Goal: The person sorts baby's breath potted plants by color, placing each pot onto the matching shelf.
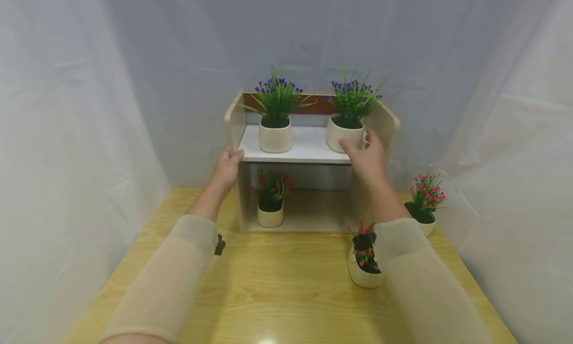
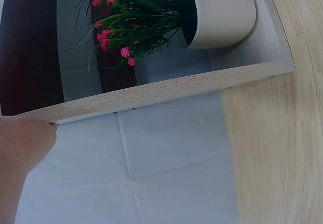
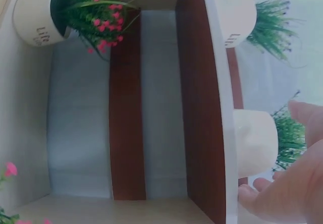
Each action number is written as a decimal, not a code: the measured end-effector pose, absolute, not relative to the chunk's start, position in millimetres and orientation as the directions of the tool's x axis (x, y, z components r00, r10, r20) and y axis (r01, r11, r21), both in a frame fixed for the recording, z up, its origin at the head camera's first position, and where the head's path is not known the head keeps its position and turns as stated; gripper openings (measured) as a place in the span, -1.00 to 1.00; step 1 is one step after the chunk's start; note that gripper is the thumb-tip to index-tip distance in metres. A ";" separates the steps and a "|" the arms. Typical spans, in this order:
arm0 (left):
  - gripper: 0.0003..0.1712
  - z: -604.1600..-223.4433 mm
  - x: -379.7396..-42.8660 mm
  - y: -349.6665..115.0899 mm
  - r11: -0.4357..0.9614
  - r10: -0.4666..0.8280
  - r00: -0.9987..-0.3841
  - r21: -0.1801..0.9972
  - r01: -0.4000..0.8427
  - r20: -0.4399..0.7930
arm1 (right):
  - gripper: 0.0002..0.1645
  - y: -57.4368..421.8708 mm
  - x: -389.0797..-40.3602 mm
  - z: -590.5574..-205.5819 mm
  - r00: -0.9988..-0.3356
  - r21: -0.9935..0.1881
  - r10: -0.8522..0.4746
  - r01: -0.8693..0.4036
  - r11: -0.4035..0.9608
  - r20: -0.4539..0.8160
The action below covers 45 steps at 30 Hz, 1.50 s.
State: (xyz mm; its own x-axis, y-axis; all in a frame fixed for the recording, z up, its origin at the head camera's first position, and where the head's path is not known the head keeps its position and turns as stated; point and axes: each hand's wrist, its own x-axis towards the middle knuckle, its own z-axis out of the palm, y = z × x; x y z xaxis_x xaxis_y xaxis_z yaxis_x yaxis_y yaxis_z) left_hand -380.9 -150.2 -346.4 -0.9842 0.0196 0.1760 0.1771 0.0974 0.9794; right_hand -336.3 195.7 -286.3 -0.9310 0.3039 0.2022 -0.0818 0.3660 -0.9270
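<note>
The upright blue-flowered pot (image 1: 343, 133) on the upper shelf (image 1: 309, 144) stands just left of the nearer right hand (image 1: 369, 159), its thumb and fingers spread loosely apart, contact unclear, while the left hand (image 1: 225, 171) grips the left side panel (image 1: 235, 125).

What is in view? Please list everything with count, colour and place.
Table: 1, yellow wood, below
Shelf unit: 1, pale wood, on table
Purple-flowered pots: 2, white, upper board
Pink-flowered pots: 3, white, one on lower board, two on table at right
Sheeting: count unclear, grey-white, behind and at sides
Small objects: 2, black, at wrists, partly hidden
Sleeves: 2, cream, on forearms
Left hand: 1, grips shelf unit's left side
Right hand: 1, at right purple-flowered pot
</note>
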 end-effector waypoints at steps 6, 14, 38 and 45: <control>-0.29 -347.4 -381.5 -150.4 0.099 0.013 -0.986 0.981 0.168 0.167 | 0.08 195.7 -319.6 -290.3 -0.919 -0.945 0.319 -0.136 0.298 0.233; -0.28 -346.6 -379.4 -150.5 0.115 0.018 -0.986 0.979 0.168 0.167 | 0.00 207.4 -284.8 -299.1 -0.925 -0.981 0.342 -0.115 0.154 0.162; -0.28 -346.2 -379.9 -150.5 0.121 0.014 -0.981 0.974 0.193 0.192 | -0.13 265.8 -204.8 -359.5 -0.889 -0.995 0.450 -0.097 -0.009 0.083; -0.27 -346.3 -380.5 -149.8 0.107 0.019 -0.983 0.977 0.186 0.185 | -0.06 280.0 -193.8 -396.1 -0.902 -1.000 0.432 0.003 0.008 0.000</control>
